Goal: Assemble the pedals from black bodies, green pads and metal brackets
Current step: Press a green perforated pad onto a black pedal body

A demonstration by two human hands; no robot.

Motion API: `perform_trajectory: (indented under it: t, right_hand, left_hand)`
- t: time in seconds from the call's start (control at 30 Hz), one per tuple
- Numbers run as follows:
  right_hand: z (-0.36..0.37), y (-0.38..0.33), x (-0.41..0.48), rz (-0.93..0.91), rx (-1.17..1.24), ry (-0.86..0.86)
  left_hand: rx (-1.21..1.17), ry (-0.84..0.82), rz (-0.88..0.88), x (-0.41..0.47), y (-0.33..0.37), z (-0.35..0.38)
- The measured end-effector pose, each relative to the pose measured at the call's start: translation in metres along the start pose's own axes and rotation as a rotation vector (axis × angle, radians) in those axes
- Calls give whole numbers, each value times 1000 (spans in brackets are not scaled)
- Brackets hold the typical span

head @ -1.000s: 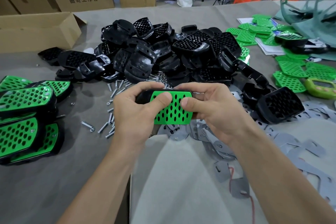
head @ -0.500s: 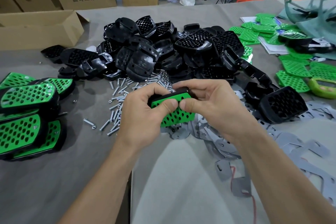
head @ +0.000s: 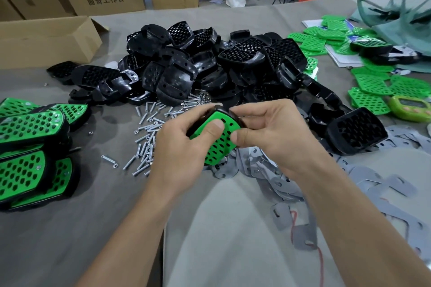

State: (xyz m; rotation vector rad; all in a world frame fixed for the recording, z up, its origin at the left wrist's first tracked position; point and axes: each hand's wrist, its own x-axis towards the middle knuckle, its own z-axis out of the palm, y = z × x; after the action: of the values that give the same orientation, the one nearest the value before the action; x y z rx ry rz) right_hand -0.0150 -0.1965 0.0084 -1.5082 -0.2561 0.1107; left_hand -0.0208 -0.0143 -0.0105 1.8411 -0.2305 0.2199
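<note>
Left hand (head: 184,147): palm turned in, fingers curled round the near-left side of the part, thumb laid flat across the face of the green pad (head: 218,144); it grips, not spread.
Right hand (head: 275,137): fingers hooked over the far top edge, thumb tip pressing the pad's right edge; a pinch between thumb and fingers.
Forearms: both rise from the lower edge and converge on the grip, wrists roughly straight.
Held part: the green pad lies on a black body (head: 219,107), of which only a dark rim shows beyond the pad. It is tilted, rounded end up and away, and held clear of the table (head: 58,228).
Seating: whether the pad is fully seated I cannot tell.
Beyond the grip: pile of black bodies (head: 210,65).
Left of the grip: loose screws (head: 149,137) just beside the left hand; further left, finished pedals (head: 28,137).
Under and right of the grip: grey metal brackets (head: 384,182) and a lone black body (head: 356,133).
Far right: loose green pads (head: 368,91).
</note>
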Motion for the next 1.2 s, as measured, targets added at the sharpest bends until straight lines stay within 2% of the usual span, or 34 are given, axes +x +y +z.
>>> perform_trajectory:
  t: [0.17, 0.3, 0.5, 0.6, 0.67, 0.77, 0.97, 1.2]
  right_hand:
    - [1, 3, -2, 29, -42, -36]
    - [5, 5, -1, 62, -98, 18]
    - [16, 7, 1, 89, 71, 158]
    - [22, 11, 1, 103, -42, 99]
    - [21, 11, 0, 99, -31, 69]
    - [16, 8, 1, 86, 46, 66]
    - [4, 7, 3, 119, 93, 78]
    - [1, 12, 5, 119, 60, 91]
  left_hand:
    - [105, 11, 51, -2, -1, 0]
    - [106, 54, -18, -1, -2, 4]
    - [-212, 174, -217, 0, -1, 11]
    - [-303, 237, -299, 0, 0, 12]
    - [-307, 243, -311, -1, 0, 12]
    - [-348, 169, -332, 2, -2, 9]
    - [-550, -161, -360, 5, -5, -8]
    - [-471, -332, -260, 9, -12, -17]
